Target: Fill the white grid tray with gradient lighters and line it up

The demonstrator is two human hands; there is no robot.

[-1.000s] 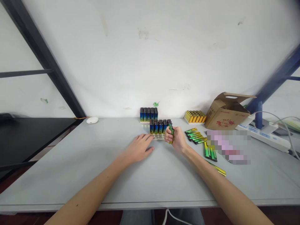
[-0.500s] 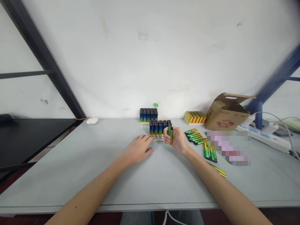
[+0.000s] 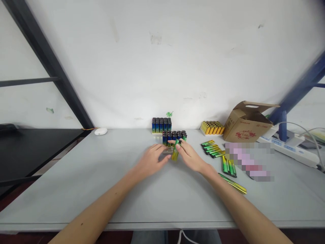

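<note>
My right hand (image 3: 190,155) is closed around a green-and-yellow lighter (image 3: 175,153), which tilts in front of a pale slotted tray (image 3: 167,152). Blue lighters (image 3: 165,138) with dark tops stand upright in the tray's back part. At its front left corner rests my left hand (image 3: 152,158), fingers stretched out and thumb apart; whether the fingertips touch the tray I cannot tell. On the table to the right lie several more green-and-yellow lighters (image 3: 212,149), some side by side, with others (image 3: 229,166) nearer me.
Behind, a second tray of blue lighters (image 3: 161,125) stands by the wall. Yellow lighters (image 3: 212,128) fill another tray beside an open cardboard box (image 3: 245,127). A power strip (image 3: 289,149) lies far right; a small white case (image 3: 101,131) sits at back left.
My right hand has moved left and turned palm down, bringing the green-and-yellow lighter in front of the tray and tilting it. My left hand has barely shifted, its thumb slightly higher.
</note>
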